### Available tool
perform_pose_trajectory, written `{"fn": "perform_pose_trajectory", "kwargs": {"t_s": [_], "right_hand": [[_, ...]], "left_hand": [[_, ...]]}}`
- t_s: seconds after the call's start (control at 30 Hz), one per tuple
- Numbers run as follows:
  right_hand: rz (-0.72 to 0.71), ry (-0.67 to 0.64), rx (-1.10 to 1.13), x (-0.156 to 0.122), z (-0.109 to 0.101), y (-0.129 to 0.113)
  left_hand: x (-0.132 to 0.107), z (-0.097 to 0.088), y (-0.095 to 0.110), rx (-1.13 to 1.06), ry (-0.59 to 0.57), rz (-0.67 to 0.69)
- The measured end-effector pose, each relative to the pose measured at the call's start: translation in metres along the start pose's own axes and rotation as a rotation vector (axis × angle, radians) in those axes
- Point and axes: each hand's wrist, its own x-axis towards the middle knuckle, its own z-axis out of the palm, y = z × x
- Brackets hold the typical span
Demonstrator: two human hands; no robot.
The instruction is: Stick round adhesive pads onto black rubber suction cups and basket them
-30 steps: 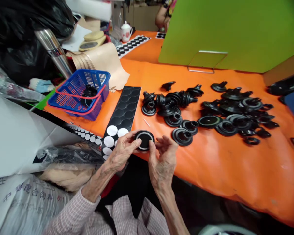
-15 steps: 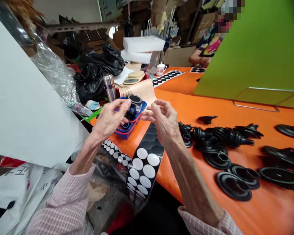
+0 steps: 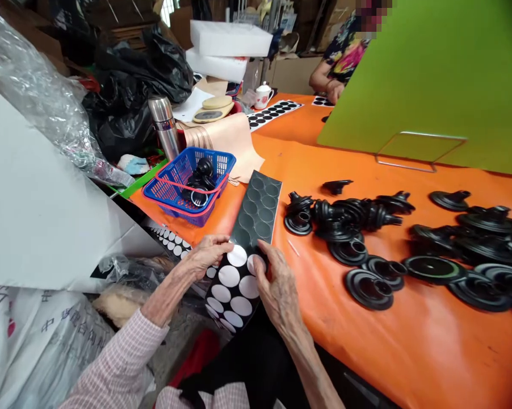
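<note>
A long strip of round stickers hangs over the table edge, its upper part dark with circular outlines and its lower part black with white discs. My left hand is closed at the strip's left edge, thumb and forefinger pinching beside a white disc. On the opposite edge, my right hand grips the strip, its thumb over another white disc. Whether a single sticker is lifted cannot be made out. Beyond my left hand, a blue plastic basket with a pink handle contains several black round parts.
Many black flanged parts lie on the orange tabletop to the right. A green board with a wire stand rises behind them. A steel thermos and a lidded cup stand farther back. Another person's hand shows across the table.
Both hands have come down from near the basket to the sticker strip and closed on its edges. A black ring-shaped part seen above the basket no longer shows there. The view has tilted down.
</note>
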Motion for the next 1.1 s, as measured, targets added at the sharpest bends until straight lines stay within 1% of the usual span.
{"fn": "perform_pose_trajectory", "kwargs": {"t_s": [0.07,0.13,0.27,0.37,0.53,0.6,0.67,0.73,0.8,0.83,0.87,0.9,0.93,0.97,1.0,1.03,1.07,1.1], "right_hand": [[-0.046,-0.009,-0.061,0.008,0.001,-0.006],[-0.085,0.004,-0.103,0.015,0.004,-0.011],[-0.109,0.056,-0.103,0.025,0.007,-0.011],[-0.175,0.015,-0.175,0.028,0.004,-0.007],[-0.259,-0.041,-0.205,0.029,0.002,0.000],[-0.279,-0.018,-0.197,0.029,0.004,0.001],[-0.269,0.052,-0.177,0.030,0.003,0.001],[-0.212,0.168,-0.158,0.031,-0.002,0.003],[-0.143,0.277,-0.150,0.030,-0.010,0.005],[-0.121,0.307,-0.147,0.027,-0.015,0.007],[-0.108,0.318,-0.141,0.023,-0.020,0.007],[-0.104,0.308,-0.131,0.018,-0.025,0.007],[-0.104,0.283,-0.111,0.011,-0.028,0.006],[-0.101,0.242,-0.072,0.003,-0.031,0.004],[-0.097,0.196,-0.023,-0.006,-0.033,0.002],[-0.095,0.150,0.020,-0.014,-0.036,-0.001],[-0.090,0.094,0.066,-0.022,-0.038,-0.003],[-0.061,0.043,0.127,-0.029,-0.041,-0.005]], "left_hand": [[-0.002,0.001,0.001,-0.024,-0.071,-0.002],[-0.004,0.002,0.000,-0.036,-0.103,0.034],[-0.003,0.004,-0.003,0.001,-0.115,0.075],[-0.002,0.002,-0.005,-0.005,-0.151,0.087],[-0.003,0.003,-0.004,0.017,-0.136,0.076],[-0.002,0.006,-0.002,0.041,-0.161,0.090],[0.000,0.008,0.002,0.090,-0.170,0.119],[0.003,0.009,0.005,0.197,-0.114,0.169],[0.003,0.010,0.007,0.314,0.013,0.225],[0.001,0.012,0.008,0.360,0.101,0.254],[-0.002,0.014,0.009,0.393,0.190,0.282],[-0.006,0.018,0.010,0.408,0.246,0.302],[-0.011,0.023,0.010,0.397,0.243,0.306],[-0.015,0.029,0.011,0.363,0.187,0.290],[-0.020,0.035,0.011,0.302,0.092,0.249],[-0.024,0.042,0.010,0.224,-0.013,0.187],[-0.027,0.049,0.010,0.143,-0.090,0.124],[-0.029,0.056,0.009,0.077,-0.119,0.075]]}}
